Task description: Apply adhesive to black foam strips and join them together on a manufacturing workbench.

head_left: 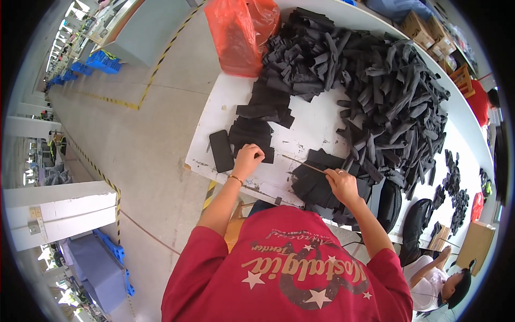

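My left hand (250,159) is closed, fingers curled together, at the near edge of a stack of black fabric pieces (249,131). What its fingertips hold, if anything, is hidden. A flat black rectangular object, like a phone (221,151), lies just left of that stack. In my right hand (341,184) is a thin brownish stick (304,165), its free end pointing left across the white table. Beneath the stick and this hand, more black fabric pieces (314,188) are spread in an overlapping fan.
Large heaps of black fabric strips (397,102) cover the table's (322,121) far and right parts. A red plastic bag (233,43) hangs at the far left corner. Black bags (389,206) are at the right. Another person (437,282) sits at lower right. Yellow-black tape marks the floor.
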`<action>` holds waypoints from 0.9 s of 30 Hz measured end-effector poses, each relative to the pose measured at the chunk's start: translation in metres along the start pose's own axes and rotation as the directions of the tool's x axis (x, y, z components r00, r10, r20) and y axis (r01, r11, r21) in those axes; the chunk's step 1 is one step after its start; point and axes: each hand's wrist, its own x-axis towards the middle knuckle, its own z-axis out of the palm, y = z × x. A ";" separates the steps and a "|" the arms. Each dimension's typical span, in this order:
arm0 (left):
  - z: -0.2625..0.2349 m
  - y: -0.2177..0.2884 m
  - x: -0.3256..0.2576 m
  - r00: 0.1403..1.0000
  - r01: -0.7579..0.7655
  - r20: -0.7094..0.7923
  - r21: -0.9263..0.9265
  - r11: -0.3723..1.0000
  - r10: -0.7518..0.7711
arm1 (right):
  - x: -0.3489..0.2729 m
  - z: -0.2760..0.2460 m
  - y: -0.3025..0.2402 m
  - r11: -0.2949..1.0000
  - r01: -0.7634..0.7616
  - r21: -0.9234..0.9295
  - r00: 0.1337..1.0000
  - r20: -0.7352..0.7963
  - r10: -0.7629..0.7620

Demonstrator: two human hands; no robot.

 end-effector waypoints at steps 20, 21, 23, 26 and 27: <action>-0.047 0.018 0.032 0.980 -0.082 0.162 -0.194 0.978 0.115 | 0.025 -0.023 -0.041 0.996 -0.012 -0.088 0.998 -0.057 0.007; -0.047 0.018 0.034 0.978 -0.090 0.166 -0.198 0.976 0.123 | 0.025 -0.022 -0.041 0.995 -0.010 -0.097 0.999 -0.038 0.006; -0.046 0.019 0.038 0.974 -0.070 0.195 -0.208 0.976 0.112 | 0.024 -0.020 -0.041 0.994 -0.015 -0.113 1.000 -0.022 0.013; -0.046 0.021 0.044 0.972 -0.081 0.198 -0.228 0.970 0.127 | 0.029 -0.010 -0.043 0.993 -0.009 -0.118 1.000 -0.006 0.008; -0.045 0.024 0.047 0.971 -0.087 0.199 -0.232 0.969 0.135 | 0.031 -0.005 -0.044 0.995 -0.008 -0.099 1.000 -0.010 0.007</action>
